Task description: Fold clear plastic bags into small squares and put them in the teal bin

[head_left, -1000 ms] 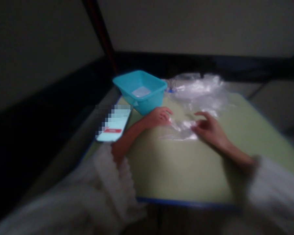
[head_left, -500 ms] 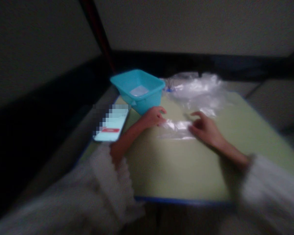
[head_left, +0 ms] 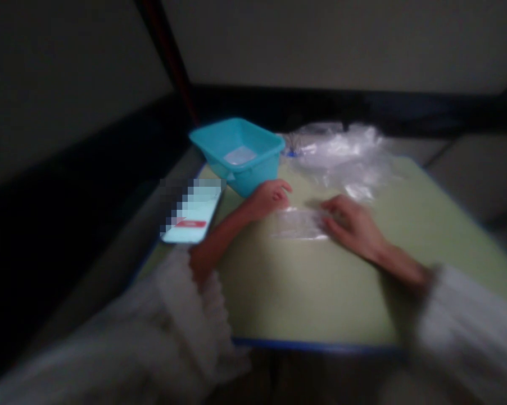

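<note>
A flat, clear plastic bag point(head_left: 302, 224) lies on the tabletop between my two hands. My left hand point(head_left: 268, 199) is at the bag's upper left corner. Its forefinger reaches out, while the thumb and other fingers are curled together against the plastic. At the right end of the bag is my right hand point(head_left: 352, 225), its thumb and forefinger bent and apart with the thumb close to the bag's edge. Blur and dim light hide the exact fingertip contact.
A turquoise plastic basket point(head_left: 253, 169) with something pale inside stands beyond my left hand. A lit phone point(head_left: 194, 216) lies at the left edge. Crumpled clear plastic bags point(head_left: 342, 154) are heaped at the back of the blue-edged, yellow-green table point(head_left: 312, 298).
The bag between my hands lies flatter, with less of it raised. My right forefinger has come down and inward towards the thumb. My left hand has shifted slightly, its fingers curling more.
</note>
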`<state>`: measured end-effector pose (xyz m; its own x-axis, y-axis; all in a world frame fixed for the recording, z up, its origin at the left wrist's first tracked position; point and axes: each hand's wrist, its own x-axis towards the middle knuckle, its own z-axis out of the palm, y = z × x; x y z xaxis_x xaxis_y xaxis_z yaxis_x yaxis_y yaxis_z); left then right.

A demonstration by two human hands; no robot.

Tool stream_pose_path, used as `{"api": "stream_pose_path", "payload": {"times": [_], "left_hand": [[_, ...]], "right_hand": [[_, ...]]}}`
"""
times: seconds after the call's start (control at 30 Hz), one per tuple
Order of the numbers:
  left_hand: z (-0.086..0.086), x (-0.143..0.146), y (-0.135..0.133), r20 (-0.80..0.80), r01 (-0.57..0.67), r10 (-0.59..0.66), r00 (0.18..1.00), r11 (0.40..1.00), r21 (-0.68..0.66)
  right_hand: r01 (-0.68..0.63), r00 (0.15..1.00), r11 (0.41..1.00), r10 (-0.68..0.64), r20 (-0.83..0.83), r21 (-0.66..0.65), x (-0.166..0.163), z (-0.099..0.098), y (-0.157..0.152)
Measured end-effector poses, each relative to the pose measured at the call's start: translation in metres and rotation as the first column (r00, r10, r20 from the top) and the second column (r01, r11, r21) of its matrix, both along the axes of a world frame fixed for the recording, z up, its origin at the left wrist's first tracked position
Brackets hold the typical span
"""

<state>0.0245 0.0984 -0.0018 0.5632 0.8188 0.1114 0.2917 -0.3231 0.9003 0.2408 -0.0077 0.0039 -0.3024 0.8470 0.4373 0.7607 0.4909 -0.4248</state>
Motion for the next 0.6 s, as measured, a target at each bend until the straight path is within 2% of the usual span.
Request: {"api": "stream_pose_path", "payload": {"times": [0.1, 0.17, 0.33, 0.6], "left_hand": [[-0.003, -0.002, 0.001, 0.027, 0.029, -0.027, 0.999, 0.997, -0.071], [-0.003, -0.003, 0.0, 0.014, 0.013, -0.012, 1.0, 0.997, -0.074], [0.001, -0.003, -0.001, -0.024, -0.007, 0.005, 1.0, 0.997, -0.073], [-0.001, 0.001, 0.001, -0.054, -0.02, 0.016, 0.998, 0.998, -0.068]], "right_hand": [[-0.217, 0.966, 0.976, 0.216, 0.143, -0.007, -0.002, -0.001, -0.002], [-0.274, 0.926, 0.961, 0.277, 0.256, -0.05, -0.003, -0.005, -0.003], [-0.259, 0.876, 0.956, 0.293, 0.384, -0.138, -0.003, -0.013, -0.005], [-0.203, 0.867, 0.968, 0.247, 0.433, -0.146, -0.003, -0.014, -0.007]]}}
